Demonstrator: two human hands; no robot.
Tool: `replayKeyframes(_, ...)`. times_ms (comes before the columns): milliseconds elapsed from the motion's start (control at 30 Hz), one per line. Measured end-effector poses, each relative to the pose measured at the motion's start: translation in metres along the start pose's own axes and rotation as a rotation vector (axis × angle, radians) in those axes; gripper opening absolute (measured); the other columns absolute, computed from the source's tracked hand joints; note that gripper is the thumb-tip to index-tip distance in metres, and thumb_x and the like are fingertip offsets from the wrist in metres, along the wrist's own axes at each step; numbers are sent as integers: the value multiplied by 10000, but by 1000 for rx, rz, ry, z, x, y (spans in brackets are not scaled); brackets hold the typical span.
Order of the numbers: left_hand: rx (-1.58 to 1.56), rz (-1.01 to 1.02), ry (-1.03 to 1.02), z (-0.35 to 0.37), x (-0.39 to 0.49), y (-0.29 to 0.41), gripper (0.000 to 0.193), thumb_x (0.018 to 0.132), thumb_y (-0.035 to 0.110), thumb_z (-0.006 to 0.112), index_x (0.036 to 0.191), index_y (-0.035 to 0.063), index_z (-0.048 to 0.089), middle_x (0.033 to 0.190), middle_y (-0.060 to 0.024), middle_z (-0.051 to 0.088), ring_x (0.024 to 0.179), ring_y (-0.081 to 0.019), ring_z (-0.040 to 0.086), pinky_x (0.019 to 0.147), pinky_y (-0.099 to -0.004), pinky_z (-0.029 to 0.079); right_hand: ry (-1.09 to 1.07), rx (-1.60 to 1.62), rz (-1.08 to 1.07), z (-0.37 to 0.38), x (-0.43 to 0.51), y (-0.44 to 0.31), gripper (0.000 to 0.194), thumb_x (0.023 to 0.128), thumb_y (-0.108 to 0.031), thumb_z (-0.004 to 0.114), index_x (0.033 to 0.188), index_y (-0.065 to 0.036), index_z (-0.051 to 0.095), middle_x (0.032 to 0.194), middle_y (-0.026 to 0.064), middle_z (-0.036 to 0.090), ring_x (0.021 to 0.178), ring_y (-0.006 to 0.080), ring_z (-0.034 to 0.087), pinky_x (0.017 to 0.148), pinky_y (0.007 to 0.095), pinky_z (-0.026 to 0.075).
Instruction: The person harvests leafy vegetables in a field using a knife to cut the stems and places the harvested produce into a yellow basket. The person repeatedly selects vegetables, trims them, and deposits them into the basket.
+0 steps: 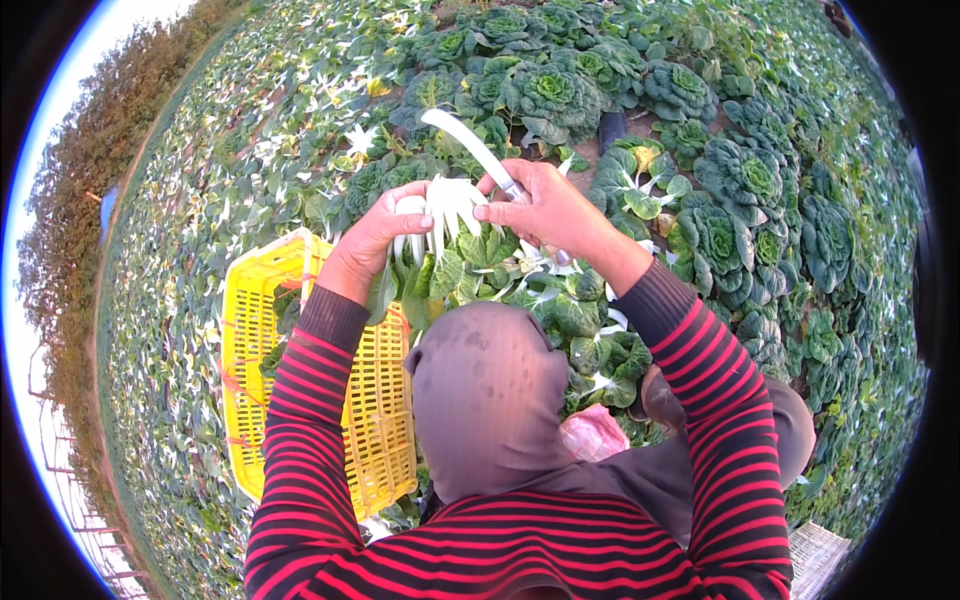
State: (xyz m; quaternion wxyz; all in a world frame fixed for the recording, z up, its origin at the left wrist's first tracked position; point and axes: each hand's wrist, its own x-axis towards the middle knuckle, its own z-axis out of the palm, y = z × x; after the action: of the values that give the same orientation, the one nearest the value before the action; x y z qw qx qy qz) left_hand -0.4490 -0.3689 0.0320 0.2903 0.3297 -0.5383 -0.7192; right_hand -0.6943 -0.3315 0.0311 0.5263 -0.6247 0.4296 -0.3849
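My left hand (382, 229) grips a bunch of leafy greens (450, 210) by its white stalk end, with the green leaves hanging down towards my knee. Between the thumb and fingers of my right hand (536, 210) is a curved knife (466, 139), its pale blade pointing up and left. That hand's thumb touches the right side of the white stalks. Below the greens, cut leaves and whole heads (574, 311) lie on the ground.
A yellow plastic crate (379, 412) stands left of my knee, partly behind my left arm, with greens inside. Rows of growing leafy heads (551, 86) lie ahead and right. A pink bag (595, 433) is beside my leg; a pale crate (817, 559) sits lower right.
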Motion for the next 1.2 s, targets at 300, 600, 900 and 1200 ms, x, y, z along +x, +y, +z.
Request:
replayKeyframes(300,228,-7,-12,32,13,15,468,793,131,757,1196,-42,593,1096,-113,675,1013,-155,639,881,-271,494,38,-17,-121,-20,-3,28,530,747,-246,816,1178,-10,619,970,59,686,840,117,624,780,289,514)
replayKeyframes(600,323,68,176,30,25,31,335,805,134,725,1101,-10,666,1074,-104,691,1042,-175,634,966,-313,462,-98,234,-25,-41,-21,8,535,797,-145,749,1283,-32,554,893,-9,634,592,9,481,518,166,386)
replayKeyframes(900,141,106,-314,40,41,-7,682,781,316,732,1340,-12,520,1271,-47,595,1162,-155,530,1061,-294,328,-155,216,-157,-38,-18,9,466,797,-121,728,1237,-38,600,973,6,659,820,102,619,764,259,510)
replayKeyframes(1200,-50,-220,-198,36,38,-28,535,804,242,731,1233,-29,560,1107,-85,666,971,-144,649,890,-264,494,-132,-808,-609,-37,-21,-7,316,784,-199,729,1049,-70,615,901,109,529,753,319,626,659,428,526)
